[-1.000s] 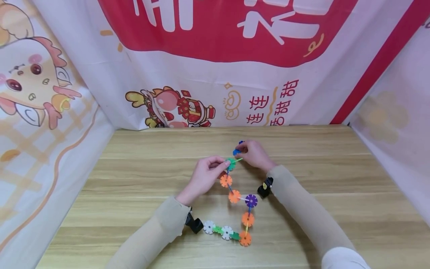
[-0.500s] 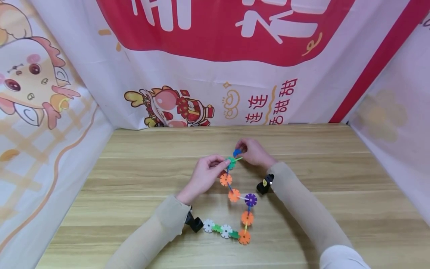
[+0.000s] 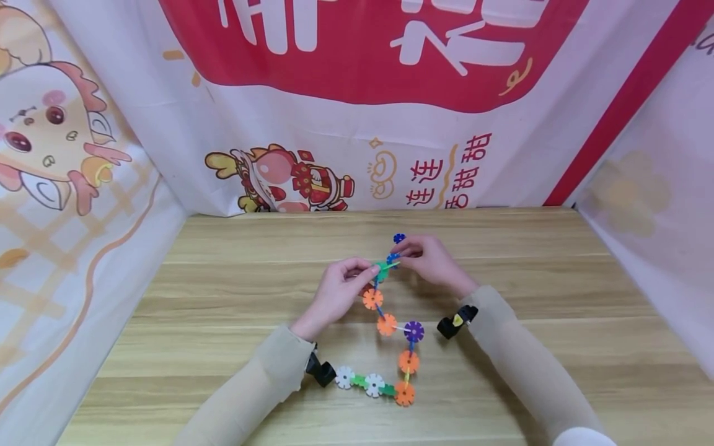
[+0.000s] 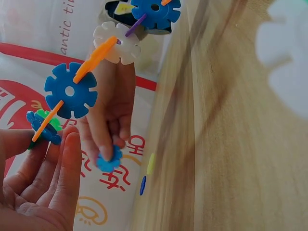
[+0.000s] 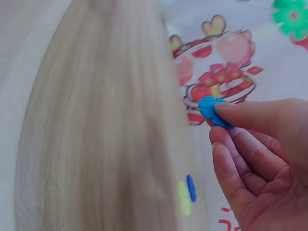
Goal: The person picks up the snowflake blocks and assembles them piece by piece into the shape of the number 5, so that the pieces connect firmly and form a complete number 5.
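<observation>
A chain of slotted snowflake discs zigzags across the wooden table in the head view, its orange discs [image 3: 372, 299], purple disc [image 3: 413, 332] and white discs [image 3: 374, 385] joined at their slots. My left hand [image 3: 337, 291] pinches the green disc [image 3: 382, 272] at its far end between thumb and fingers. A bright green disc [image 4: 48, 118] juts from there. In my right hand [image 3: 432, 263], thumb and fingertips pinch a loose light blue disc [image 5: 211, 111]. That disc is close beside the bright green one in the head view, while the left wrist view shows a gap.
A dark blue disc [image 3: 398, 238] lies on the table behind the right hand, beside a yellow-green disc [image 5: 184, 198]. White printed cloth [image 3: 357, 148] stands along the back edge and both sides. Black wrist cameras [image 3: 457, 321] sit at both cuffs.
The right wrist and forearm have swung to the right, and the light blue disc has turned and come slightly nearer the chain's green end. My left hand has kept its grip, almost still.
</observation>
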`<state>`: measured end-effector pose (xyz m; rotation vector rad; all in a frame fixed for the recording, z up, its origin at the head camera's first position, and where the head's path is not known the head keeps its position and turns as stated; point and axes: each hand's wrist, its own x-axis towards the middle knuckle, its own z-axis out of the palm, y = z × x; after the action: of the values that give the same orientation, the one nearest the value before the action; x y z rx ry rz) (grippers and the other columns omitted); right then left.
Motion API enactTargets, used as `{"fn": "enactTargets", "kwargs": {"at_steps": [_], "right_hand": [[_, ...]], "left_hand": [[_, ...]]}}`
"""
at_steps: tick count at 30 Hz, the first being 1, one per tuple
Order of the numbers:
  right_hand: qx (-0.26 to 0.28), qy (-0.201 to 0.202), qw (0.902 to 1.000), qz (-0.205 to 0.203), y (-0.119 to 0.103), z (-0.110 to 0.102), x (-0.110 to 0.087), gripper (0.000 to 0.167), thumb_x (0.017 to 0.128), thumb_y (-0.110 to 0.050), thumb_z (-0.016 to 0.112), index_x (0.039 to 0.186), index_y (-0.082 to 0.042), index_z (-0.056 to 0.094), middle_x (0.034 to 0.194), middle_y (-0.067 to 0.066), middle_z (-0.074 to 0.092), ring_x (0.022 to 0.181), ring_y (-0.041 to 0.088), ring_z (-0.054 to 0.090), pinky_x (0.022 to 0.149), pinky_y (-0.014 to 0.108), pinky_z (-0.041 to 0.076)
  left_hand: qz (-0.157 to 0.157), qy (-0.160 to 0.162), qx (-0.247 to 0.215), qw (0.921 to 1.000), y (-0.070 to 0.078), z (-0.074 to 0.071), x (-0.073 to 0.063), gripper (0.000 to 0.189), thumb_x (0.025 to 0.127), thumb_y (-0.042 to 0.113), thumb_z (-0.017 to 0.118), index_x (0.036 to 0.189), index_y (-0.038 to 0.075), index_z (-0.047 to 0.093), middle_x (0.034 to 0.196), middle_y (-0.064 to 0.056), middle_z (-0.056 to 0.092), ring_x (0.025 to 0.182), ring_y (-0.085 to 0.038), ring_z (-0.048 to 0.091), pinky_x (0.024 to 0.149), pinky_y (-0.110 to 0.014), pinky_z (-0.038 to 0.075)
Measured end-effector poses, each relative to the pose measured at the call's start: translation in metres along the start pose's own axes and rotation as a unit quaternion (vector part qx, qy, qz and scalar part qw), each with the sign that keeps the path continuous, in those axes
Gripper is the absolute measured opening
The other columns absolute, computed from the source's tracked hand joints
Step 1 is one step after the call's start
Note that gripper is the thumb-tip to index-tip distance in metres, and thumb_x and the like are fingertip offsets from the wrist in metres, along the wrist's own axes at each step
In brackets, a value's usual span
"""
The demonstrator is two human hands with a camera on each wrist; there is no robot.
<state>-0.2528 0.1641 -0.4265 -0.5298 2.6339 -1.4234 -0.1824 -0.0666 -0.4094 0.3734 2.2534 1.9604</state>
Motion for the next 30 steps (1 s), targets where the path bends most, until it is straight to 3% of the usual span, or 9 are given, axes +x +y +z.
{"fn": "enactTargets", "kwargs": {"at_steps": [8, 16, 24, 30], "right_hand": [[0.108, 0.019, 0.9934, 0.033, -0.019, -0.011, -0.020, 0.028, 0.090, -0.016, 0.079, 0.115, -0.005, 0.073, 0.099, 0.006, 0.075, 0.091, 0.027, 0.070, 0.088, 0.053, 0.056], [0.157, 0.033, 0.9867, 0.028, -0.026, -0.020, -0.032, 0.028, 0.091, -0.014, 0.078, 0.115, -0.003, 0.071, 0.100, 0.011, 0.075, 0.092, 0.033, 0.071, 0.084, 0.037, 0.059], [0.181, 0.045, 0.9820, 0.030, -0.029, -0.023, -0.042, 0.032, 0.093, -0.016, 0.078, 0.119, 0.000, 0.069, 0.103, 0.012, 0.074, 0.090, 0.026, 0.071, 0.084, 0.037, 0.059], [0.192, 0.041, 0.9798, 0.038, -0.033, -0.019, -0.046, 0.032, 0.092, -0.016, 0.079, 0.118, -0.001, 0.069, 0.103, 0.012, 0.074, 0.090, 0.029, 0.071, 0.085, 0.042, 0.059]], "left_hand": [[-0.001, -0.001, 0.001, 1.0000, -0.001, -0.001, -0.001, 0.018, 0.101, 0.020, 0.067, 0.106, 0.003, 0.071, 0.095, -0.007, 0.072, 0.082, -0.020, 0.069, 0.074, -0.032, 0.060], [-0.001, 0.002, 0.007, 1.0000, 0.000, 0.000, -0.002, 0.015, 0.101, 0.018, 0.067, 0.105, 0.004, 0.071, 0.095, -0.006, 0.073, 0.083, -0.020, 0.069, 0.075, -0.033, 0.060], [-0.004, 0.002, 0.003, 1.0000, -0.001, -0.001, -0.001, 0.014, 0.101, 0.017, 0.067, 0.104, 0.004, 0.071, 0.095, -0.007, 0.073, 0.085, -0.020, 0.070, 0.076, -0.033, 0.060], [0.000, -0.001, 0.003, 1.0000, -0.001, 0.000, -0.001, 0.014, 0.101, 0.017, 0.067, 0.105, 0.004, 0.071, 0.095, -0.007, 0.073, 0.085, -0.021, 0.070, 0.076, -0.034, 0.060]]}}
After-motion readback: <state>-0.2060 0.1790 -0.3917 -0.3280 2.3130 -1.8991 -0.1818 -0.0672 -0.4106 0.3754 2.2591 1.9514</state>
